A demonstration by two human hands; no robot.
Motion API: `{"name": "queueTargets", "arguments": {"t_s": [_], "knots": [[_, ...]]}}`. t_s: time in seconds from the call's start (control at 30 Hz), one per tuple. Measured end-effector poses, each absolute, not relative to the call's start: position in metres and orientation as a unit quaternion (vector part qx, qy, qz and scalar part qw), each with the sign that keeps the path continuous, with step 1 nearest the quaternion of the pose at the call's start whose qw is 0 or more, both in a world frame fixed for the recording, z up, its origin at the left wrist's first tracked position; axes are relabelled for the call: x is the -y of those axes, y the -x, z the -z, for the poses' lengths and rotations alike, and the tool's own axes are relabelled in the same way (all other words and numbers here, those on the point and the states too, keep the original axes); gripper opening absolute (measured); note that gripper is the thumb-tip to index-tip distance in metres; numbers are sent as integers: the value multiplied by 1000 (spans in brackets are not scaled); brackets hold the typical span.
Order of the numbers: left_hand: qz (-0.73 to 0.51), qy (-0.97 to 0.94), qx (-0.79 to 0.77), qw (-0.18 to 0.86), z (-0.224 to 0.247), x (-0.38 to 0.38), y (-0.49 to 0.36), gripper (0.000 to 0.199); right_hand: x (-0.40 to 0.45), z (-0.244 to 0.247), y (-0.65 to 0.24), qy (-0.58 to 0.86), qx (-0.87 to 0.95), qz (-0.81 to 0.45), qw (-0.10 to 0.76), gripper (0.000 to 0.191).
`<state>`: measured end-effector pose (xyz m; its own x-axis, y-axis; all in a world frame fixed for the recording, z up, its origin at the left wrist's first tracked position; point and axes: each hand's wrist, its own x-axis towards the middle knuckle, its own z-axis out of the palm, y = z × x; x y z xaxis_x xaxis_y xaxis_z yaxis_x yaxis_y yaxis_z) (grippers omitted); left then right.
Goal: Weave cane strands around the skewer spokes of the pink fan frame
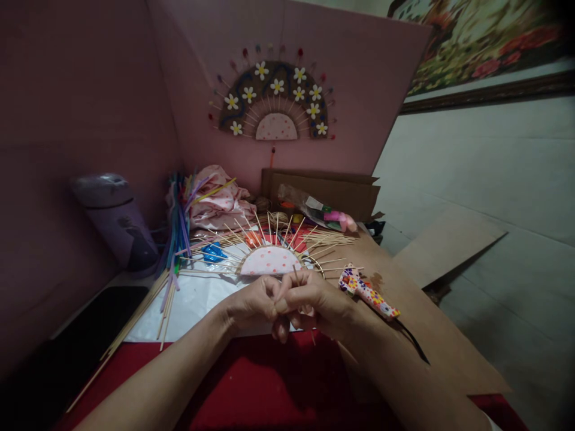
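My left hand and my right hand meet in front of me, with thumbs and fingertips pinched together. A thin brown stick pokes up out of my right hand. Whatever lies between the fingertips of my left hand is hidden. Just beyond both hands lies a half-round piece of pale pink dotted cloth, with thin wooden sticks fanning out from its curved edge. Right of my right wrist rests a glue gun covered in flowered cloth, its black cord trailing toward me.
A finished-looking flowered fan hangs on the pink panel. At left stand a lilac bottle and colourful pipe cleaners; loose sticks lie below. Pink cloth is heaped behind. Brown cardboard covers the right side.
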<state>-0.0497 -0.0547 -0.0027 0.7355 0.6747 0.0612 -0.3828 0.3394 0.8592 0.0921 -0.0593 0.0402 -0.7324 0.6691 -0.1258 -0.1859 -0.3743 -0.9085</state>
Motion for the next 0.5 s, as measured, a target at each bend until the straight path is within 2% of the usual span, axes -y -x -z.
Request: {"name": "queueTargets", "arguments": {"t_s": [0.2,0.5], "knots": [[-326,-458,-135,816,0,55,49,24,59,-40,-94,231,514,-784,260,9],[-335,-469,-179,798,9,48,55,22,57,-41,-94,222,542,-770,253,19]]}}
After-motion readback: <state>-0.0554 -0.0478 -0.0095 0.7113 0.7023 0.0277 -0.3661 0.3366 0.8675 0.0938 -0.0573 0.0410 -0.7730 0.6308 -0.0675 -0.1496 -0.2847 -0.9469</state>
